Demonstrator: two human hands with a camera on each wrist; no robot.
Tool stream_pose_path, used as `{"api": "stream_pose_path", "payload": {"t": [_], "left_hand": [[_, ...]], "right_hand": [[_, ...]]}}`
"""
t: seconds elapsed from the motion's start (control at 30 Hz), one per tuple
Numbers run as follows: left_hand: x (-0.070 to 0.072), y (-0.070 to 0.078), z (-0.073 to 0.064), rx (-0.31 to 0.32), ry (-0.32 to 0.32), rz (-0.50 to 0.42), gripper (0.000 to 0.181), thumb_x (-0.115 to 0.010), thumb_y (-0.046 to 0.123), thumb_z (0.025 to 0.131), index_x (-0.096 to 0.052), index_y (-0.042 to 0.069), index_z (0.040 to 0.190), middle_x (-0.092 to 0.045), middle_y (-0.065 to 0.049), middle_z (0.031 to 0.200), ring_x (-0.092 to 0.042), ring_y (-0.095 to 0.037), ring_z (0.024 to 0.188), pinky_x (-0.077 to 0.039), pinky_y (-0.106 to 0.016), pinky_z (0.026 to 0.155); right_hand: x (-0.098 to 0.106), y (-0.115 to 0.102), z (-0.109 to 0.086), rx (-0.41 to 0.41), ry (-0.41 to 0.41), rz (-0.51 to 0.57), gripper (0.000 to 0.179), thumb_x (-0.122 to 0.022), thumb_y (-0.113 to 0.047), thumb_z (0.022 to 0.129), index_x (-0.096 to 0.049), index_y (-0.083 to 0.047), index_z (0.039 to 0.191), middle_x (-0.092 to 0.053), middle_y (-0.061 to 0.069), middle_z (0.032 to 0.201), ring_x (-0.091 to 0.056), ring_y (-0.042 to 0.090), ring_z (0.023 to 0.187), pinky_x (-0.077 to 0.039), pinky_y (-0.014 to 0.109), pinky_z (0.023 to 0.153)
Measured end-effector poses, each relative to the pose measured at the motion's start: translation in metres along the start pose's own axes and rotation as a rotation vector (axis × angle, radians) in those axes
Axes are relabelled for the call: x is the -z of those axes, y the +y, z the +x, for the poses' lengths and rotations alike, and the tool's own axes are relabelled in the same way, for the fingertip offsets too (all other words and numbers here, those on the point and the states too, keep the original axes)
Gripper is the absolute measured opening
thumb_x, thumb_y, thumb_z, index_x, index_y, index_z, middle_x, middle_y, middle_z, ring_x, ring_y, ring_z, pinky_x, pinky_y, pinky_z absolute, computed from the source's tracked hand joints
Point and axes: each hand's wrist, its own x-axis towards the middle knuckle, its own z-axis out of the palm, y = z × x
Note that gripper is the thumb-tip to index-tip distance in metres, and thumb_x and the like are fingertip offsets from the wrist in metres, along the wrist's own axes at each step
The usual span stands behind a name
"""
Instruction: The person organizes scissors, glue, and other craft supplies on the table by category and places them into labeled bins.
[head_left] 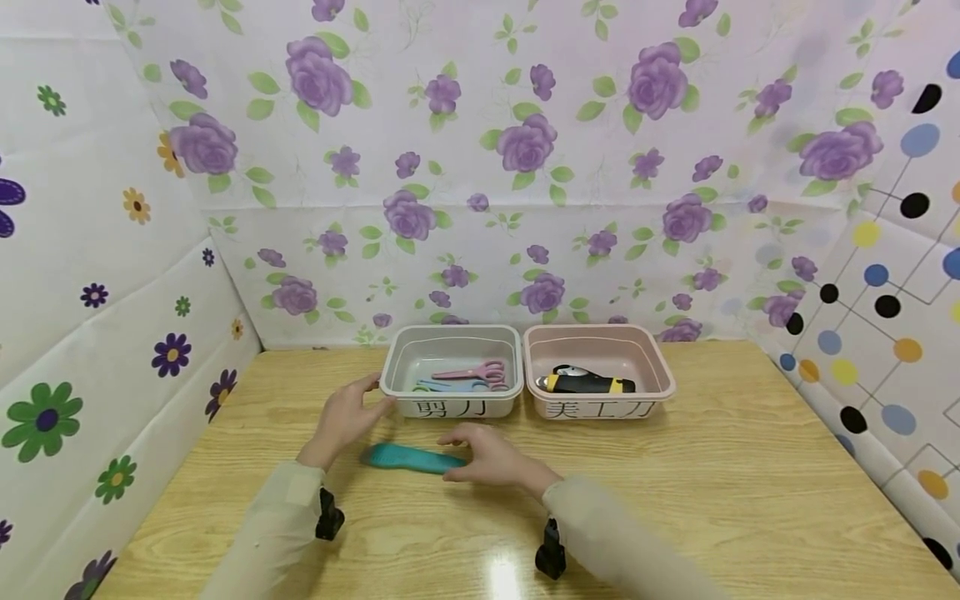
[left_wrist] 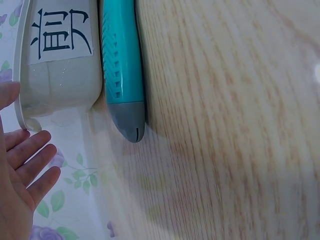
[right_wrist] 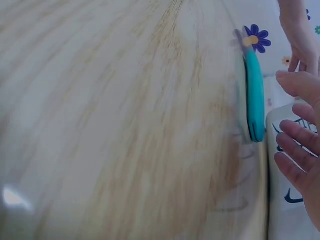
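Observation:
A teal utility knife [head_left: 412, 458] with a grey slotted tip lies on the table before the grey bin. My right hand [head_left: 491, 457] is at the knife's right end, thumb and fingers spread; the right wrist view shows a gap between this hand [right_wrist: 302, 145] and the knife [right_wrist: 255, 95]. At the grey bin's left front corner is my left hand [head_left: 348, 419], fingers loosely extended. Its fingertips come close to the rim in the left wrist view; whether they touch is unclear. In the grey bin [head_left: 450, 332] lie scissors [head_left: 468, 372] with pink and blue handles.
Right beside the grey bin stands a pink bin [head_left: 600, 333], holding a black and yellow utility knife [head_left: 588, 382]. Both bins carry printed labels in front. Flowered cloth [head_left: 480, 250] hangs behind the wooden table [head_left: 720, 483], with patterned sheets on both sides.

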Motion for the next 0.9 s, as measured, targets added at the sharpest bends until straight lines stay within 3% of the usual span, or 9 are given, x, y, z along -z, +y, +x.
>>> {"api": "stream_pose_path", "payload": {"t": [0.33, 0.57, 0.67, 0.9], "left_hand": [[-0.001, -0.003, 0.001, -0.013, 0.006, -0.002, 0.052, -0.062, 0.033, 0.085, -0.052, 0.001, 0.126, -0.061, -0.018, 0.114, -0.055, -0.037, 0.106, -0.042, -0.054, 0.087], [-0.001, -0.003, -0.001, -0.006, 0.003, 0.000, 0.053, -0.061, 0.034, 0.085, -0.051, 0.001, 0.127, -0.060, -0.018, 0.115, -0.054, -0.038, 0.107, -0.041, -0.054, 0.088], [-0.001, -0.003, -0.001, -0.004, 0.003, 0.005, 0.053, -0.061, 0.034, 0.086, -0.051, 0.001, 0.127, -0.060, -0.018, 0.115, -0.054, -0.038, 0.107, -0.041, -0.054, 0.088], [-0.002, -0.003, 0.000, 0.001, 0.011, -0.003, 0.052, -0.062, 0.033, 0.085, -0.052, 0.003, 0.126, -0.061, -0.016, 0.114, -0.054, -0.037, 0.107, -0.041, -0.053, 0.088]], "right_hand": [[-0.016, 0.000, 0.015, 0.045, 0.009, 0.022, 0.044, -0.074, -0.014, 0.075, -0.059, -0.003, 0.116, -0.061, 0.007, 0.103, -0.058, 0.016, 0.094, -0.046, 0.020, 0.082], [-0.027, 0.009, 0.022, 0.142, 0.055, 0.004, 0.041, -0.073, -0.020, 0.075, -0.062, 0.000, 0.110, -0.059, 0.004, 0.091, -0.056, 0.010, 0.083, -0.046, 0.018, 0.073], [-0.030, 0.008, 0.024, 0.142, 0.066, -0.032, 0.039, -0.073, -0.019, 0.075, -0.064, -0.001, 0.107, -0.058, 0.004, 0.089, -0.053, 0.009, 0.080, -0.044, 0.016, 0.071], [-0.031, -0.001, 0.027, 0.057, 0.020, -0.073, 0.033, -0.073, -0.014, 0.074, -0.066, -0.006, 0.105, -0.062, 0.001, 0.094, -0.048, 0.006, 0.080, -0.039, 0.014, 0.070]]}}
